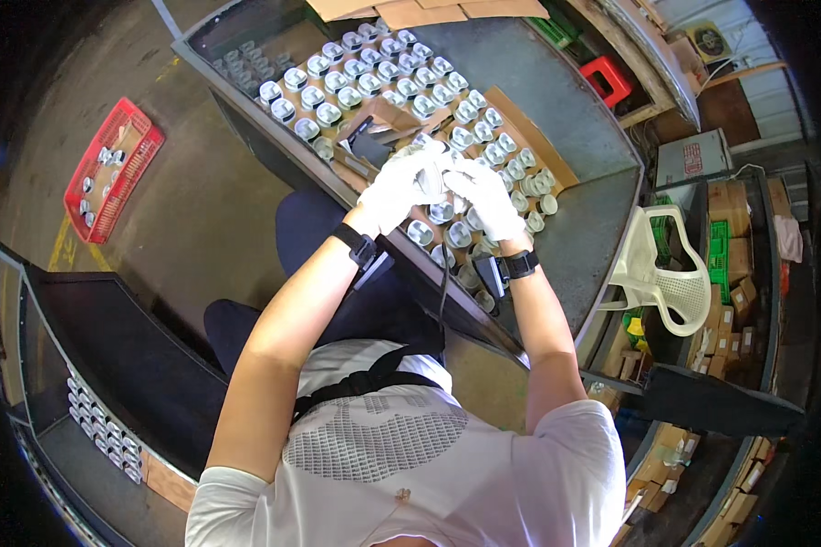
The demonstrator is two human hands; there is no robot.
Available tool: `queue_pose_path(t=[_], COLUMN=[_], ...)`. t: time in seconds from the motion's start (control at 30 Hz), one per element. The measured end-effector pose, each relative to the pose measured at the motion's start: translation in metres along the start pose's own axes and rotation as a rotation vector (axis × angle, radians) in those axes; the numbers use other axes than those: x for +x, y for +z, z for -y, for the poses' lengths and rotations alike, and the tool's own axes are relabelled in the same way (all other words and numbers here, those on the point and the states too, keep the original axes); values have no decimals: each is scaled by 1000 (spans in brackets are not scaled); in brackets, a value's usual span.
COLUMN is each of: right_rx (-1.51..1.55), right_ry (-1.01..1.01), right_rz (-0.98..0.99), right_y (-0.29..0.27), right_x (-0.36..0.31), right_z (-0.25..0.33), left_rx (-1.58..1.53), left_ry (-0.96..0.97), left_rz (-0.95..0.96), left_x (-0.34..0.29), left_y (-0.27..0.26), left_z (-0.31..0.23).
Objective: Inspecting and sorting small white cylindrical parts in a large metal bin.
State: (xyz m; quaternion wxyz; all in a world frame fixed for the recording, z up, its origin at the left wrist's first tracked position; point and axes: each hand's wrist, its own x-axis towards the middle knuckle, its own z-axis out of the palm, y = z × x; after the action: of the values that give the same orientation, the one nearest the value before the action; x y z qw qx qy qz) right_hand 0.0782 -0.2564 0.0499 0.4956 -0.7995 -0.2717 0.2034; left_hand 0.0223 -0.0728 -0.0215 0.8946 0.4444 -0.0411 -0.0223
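Both my hands wear white gloves and meet over the near edge of the metal workbench (570,114). My left hand (400,185) is closed around a silvery metal piston (431,184), which the glove partly hides. From the other side, my right hand (485,193) has its fingers bent against the same piston. Rows of similar pistons (369,85) stand on cardboard beneath and beyond my hands. Just past my left hand lies an opened piece of brown cardboard (383,117) with a dark grey piece (371,150) on it.
A red plastic crate (143,157) with a few pistons stands on the floor at left. More pistons (105,424) line a second bench at lower left. At right are a white plastic chair (670,273), a red stool (605,82) and shelves of cardboard boxes (728,205).
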Motion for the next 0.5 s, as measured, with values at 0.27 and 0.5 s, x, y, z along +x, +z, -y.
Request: queue_pose_path(t=[0.27,0.5], right_rx=[-45,259], right_ry=[-175,115], right_rz=[15,-69], right_y=[-12,-8], right_x=[3,10], right_z=[-16,-7], left_rx=[269,373], left_ry=[105,-4], left_rz=[-54,24], left_x=[-2,-11], left_y=[1,16], left_z=[1,-21])
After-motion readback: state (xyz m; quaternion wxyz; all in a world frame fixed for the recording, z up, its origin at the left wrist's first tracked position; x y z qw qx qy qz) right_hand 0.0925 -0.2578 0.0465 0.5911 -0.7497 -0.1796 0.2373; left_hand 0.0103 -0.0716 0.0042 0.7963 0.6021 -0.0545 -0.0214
